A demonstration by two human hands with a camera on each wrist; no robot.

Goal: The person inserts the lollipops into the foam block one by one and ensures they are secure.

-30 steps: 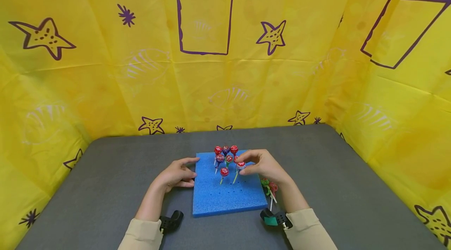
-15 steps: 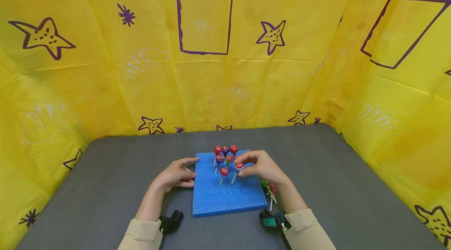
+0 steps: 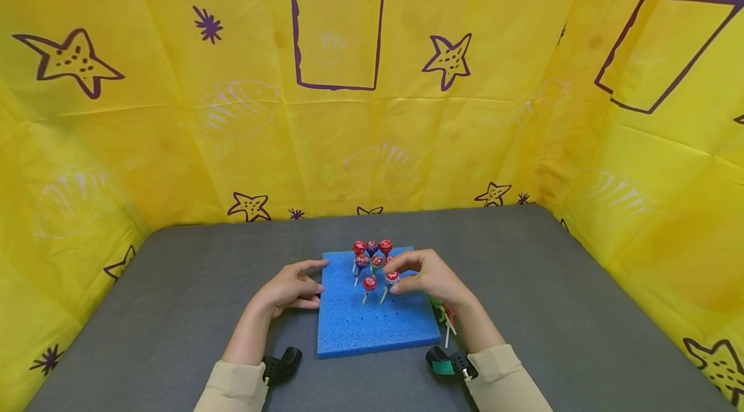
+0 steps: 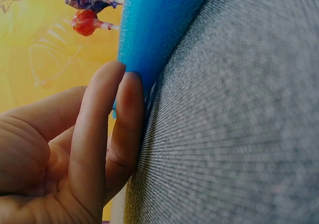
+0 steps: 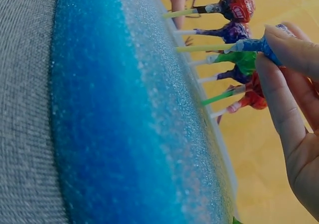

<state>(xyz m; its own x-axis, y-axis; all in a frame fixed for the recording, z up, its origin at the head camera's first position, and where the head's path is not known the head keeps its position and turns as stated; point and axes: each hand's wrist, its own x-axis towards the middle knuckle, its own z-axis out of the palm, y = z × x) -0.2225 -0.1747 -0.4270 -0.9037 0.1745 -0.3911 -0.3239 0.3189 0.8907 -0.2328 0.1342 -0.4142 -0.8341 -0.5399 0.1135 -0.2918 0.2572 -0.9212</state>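
My right hand [image 3: 431, 278] pinches the wrapped head of a lollipop [image 3: 392, 277] between thumb and fingers. Its yellow stick points down to the blue foam board [image 3: 378, 338]; in the right wrist view the blue wrapper [image 5: 253, 45] shows between the fingertips, and the stick's lower end meets the foam's top. Just left of it a red lollipop [image 3: 369, 283] stands in the board, with several more in rows behind. At the board's left edge, my left hand [image 3: 290, 287] rests its extended fingertips against the foam's side, as the left wrist view shows with the fingers [image 4: 92, 139].
Loose lollipops with green and red wrappers [image 3: 444, 310] lie by the board's right side, partly behind the right wrist. Small holes dot the board's front part. Everything rests on a dark grey table [image 3: 197, 309] with a yellow patterned cloth [image 3: 337, 141] behind.
My right hand has shifted slightly left and toward the front, bringing the head of the pinched lollipop along. The left hand and the board stay in place.
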